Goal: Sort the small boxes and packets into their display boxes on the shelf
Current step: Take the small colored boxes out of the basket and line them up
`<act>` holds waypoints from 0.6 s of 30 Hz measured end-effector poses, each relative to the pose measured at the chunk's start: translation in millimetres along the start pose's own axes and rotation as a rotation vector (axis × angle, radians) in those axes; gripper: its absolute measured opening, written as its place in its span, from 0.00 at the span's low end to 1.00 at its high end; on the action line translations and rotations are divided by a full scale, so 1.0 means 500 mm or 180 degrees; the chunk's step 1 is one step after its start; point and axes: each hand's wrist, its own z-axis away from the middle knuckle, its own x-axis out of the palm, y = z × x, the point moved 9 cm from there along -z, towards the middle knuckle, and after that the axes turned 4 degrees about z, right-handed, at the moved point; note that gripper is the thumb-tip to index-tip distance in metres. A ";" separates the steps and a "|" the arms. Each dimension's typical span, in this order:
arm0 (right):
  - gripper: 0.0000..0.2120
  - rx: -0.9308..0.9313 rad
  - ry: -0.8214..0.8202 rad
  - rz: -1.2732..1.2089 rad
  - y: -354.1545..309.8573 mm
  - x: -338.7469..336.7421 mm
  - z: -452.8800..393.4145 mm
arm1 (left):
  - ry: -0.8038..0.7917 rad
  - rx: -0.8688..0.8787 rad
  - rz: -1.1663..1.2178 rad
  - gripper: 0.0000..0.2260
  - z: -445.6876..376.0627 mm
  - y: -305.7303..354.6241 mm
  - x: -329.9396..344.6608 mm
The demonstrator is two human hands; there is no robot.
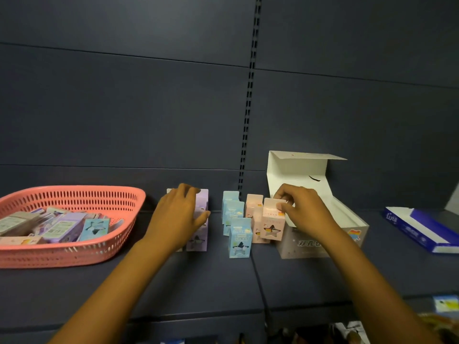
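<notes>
On the dark shelf stand rows of small boxes with star windows. My left hand (180,214) grips the purple boxes (200,228) from above and the side. My right hand (301,211) pinches the top of a pink box (272,223), held at the front of the pink row (253,206). Between them stand three blue boxes (239,240). Just right of the pink row sits an open white display box (347,219) with its lid up; its inside looks bare.
A pink plastic basket (104,247) at the left holds several mixed small boxes and packets. A flat blue and white box (422,229) lies at the far right. The shelf's back panel rises behind everything. Items on a lower shelf show at the bottom right.
</notes>
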 end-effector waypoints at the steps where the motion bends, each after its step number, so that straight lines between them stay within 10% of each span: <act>1: 0.07 0.0018 -0.0084 0.0021 0.003 0.016 0.001 | -0.0053 -0.0007 -0.0021 0.27 -0.001 0.000 0.005; 18: 0.09 -0.0172 -0.0040 0.0849 -0.036 0.046 0.004 | -0.0225 -0.0192 -0.0275 0.26 0.023 -0.044 -0.009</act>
